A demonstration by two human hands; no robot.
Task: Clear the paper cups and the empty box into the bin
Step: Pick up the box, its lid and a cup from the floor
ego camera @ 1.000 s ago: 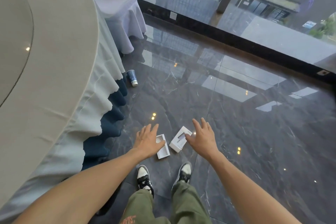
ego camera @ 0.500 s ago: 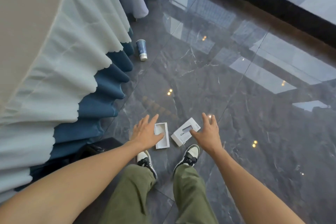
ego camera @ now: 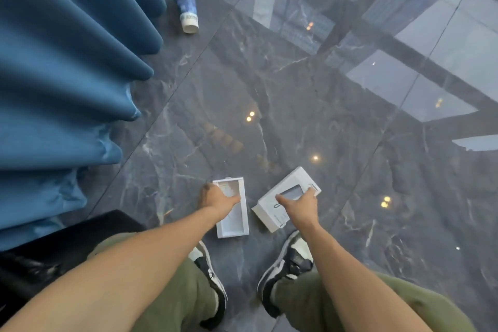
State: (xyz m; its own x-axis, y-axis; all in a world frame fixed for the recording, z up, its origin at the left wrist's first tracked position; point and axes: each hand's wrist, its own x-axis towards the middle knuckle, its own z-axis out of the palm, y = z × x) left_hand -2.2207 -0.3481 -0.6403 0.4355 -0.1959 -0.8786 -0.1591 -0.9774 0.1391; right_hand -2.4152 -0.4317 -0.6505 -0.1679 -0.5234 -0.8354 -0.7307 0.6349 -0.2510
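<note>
Below, the left hand [ego camera: 215, 198] rests in the open box tray [ego camera: 232, 219], apparently gripping its wall; the right hand [ego camera: 299, 203] spreads over the box lid [ego camera: 272, 205]. A paper cup [ego camera: 186, 4] lies near blue drapery [ego camera: 67, 83].

left hand [ego camera: 215, 198]: arm extended, fingers curled | right hand [ego camera: 299, 203]: arm extended, fingers spread
</note>
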